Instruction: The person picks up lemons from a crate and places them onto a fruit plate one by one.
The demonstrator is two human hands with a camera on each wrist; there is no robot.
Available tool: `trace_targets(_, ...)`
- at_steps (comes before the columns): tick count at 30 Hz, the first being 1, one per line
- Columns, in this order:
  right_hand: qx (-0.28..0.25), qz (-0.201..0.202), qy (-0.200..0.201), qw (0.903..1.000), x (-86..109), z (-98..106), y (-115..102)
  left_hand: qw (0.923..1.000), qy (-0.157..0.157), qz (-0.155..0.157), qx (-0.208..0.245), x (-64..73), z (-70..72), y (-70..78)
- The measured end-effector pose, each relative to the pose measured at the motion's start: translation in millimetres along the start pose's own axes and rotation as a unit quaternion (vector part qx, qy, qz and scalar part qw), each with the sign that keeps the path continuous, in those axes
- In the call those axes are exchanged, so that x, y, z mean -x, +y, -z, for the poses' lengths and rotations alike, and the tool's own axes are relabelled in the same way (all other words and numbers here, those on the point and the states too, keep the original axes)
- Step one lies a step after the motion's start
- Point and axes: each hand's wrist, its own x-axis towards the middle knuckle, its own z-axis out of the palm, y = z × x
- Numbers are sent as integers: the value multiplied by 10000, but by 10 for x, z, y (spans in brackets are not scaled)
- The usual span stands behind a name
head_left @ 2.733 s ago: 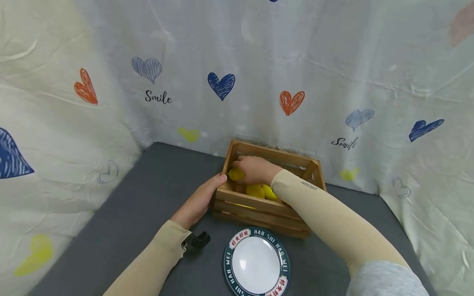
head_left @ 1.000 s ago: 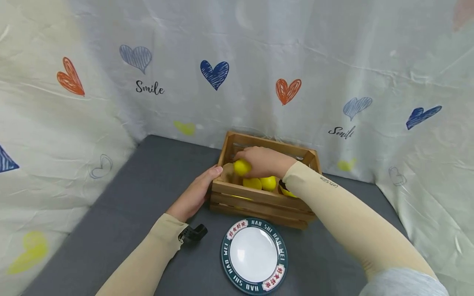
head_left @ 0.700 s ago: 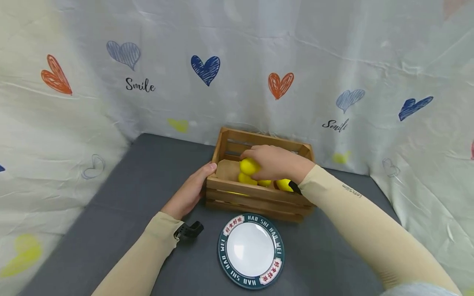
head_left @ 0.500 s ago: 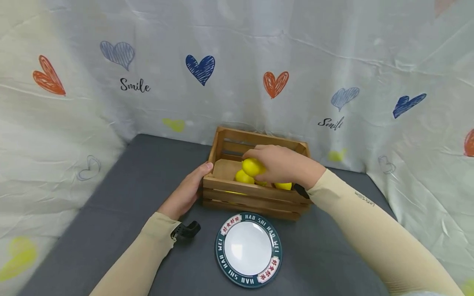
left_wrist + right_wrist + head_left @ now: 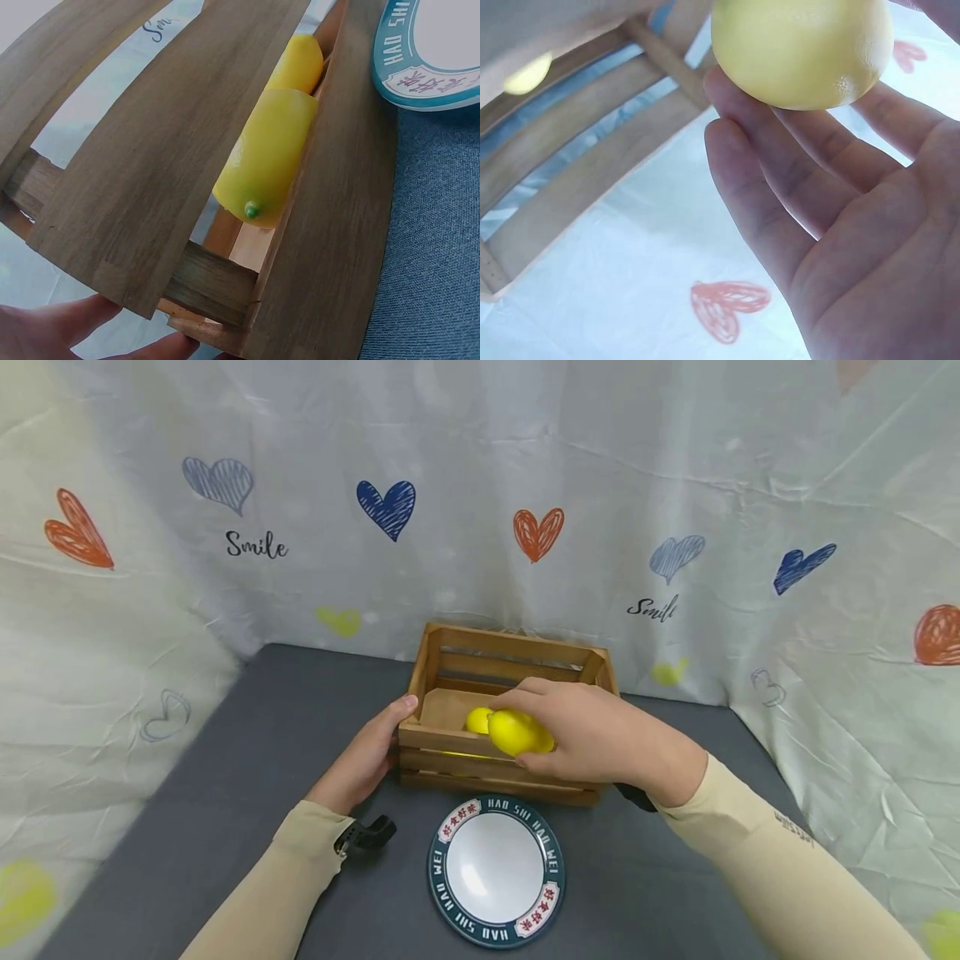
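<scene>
In the head view, a slatted wooden crate (image 5: 517, 643) stands at the back of the table. My left hand (image 5: 365, 760) grips its left end, thumb over the top edge and fingers along the outer side. A yellow lemon (image 5: 517, 732) is held by my right hand (image 5: 600, 727) above the crate's front edge; the right wrist view shows this lemon (image 5: 802, 52) at the fingertips. Another lemon (image 5: 477, 720) lies inside the crate, partly hidden. Between slats, the left wrist view shows a lemon (image 5: 266, 157) with a green tip, and one more behind it.
In front of the crate, a round plate (image 5: 495, 868) with a white centre and dark green lettered rim lies on the dark grey table (image 5: 225, 760). A white curtain (image 5: 465, 427) printed with hearts hangs behind and at both sides.
My right hand has lifted the lemon out of the crate and drawn it toward the front and right. My left hand stays on the crate's left end. The head view has shifted.
</scene>
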Motion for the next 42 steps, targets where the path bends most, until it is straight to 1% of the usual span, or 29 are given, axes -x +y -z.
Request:
trace_targets(3, 45, 142, -46, 9999, 43, -56, -94, 10000, -16, 34, -9, 19, 25, -4)
trace_targets(7, 130, 351, -94, 9993, 60, -149, -196, 10000, -77, -47, 8, 27, 59, 23)
trace_targets(11, 77, 469, -208, 9987, 50, -313, -244, 9999, -110, -106, -9, 22, 88, 35)
trace_targets(14, -33, 490, -268, 9984, 36, -512, -224, 9998, -143, -138, 10, 15, 105, 20)
trace_targets(17, -185, 449, -286, 9984, 22, -765, -176, 9997, -177, -185, 39, 7, 110, -2)
trace_targets(22, -495, 319, -325, 9977, -4, -1170, -138, 9996, -149, -213, 55, -8, 78, -17)
trace_targets(26, -572, 326, -346, 9972, -18, -1374, -149, 9998, -88, -181, 74, -7, 51, -38)
trace_targets(29, -569, 313, -350, 9973, -25, -1448, -160, 9998, -95, -164, 85, 4, 39, -57)
trace_targets(35, -496, 284, -278, 9980, -43, -1521, -171, 9998, -87, -171, 83, 27, 24, -53)
trace_targets(42, -450, 239, -361, 9980, -55, -1593, -182, 9997, -108, -211, -4, 44, 22, -57)
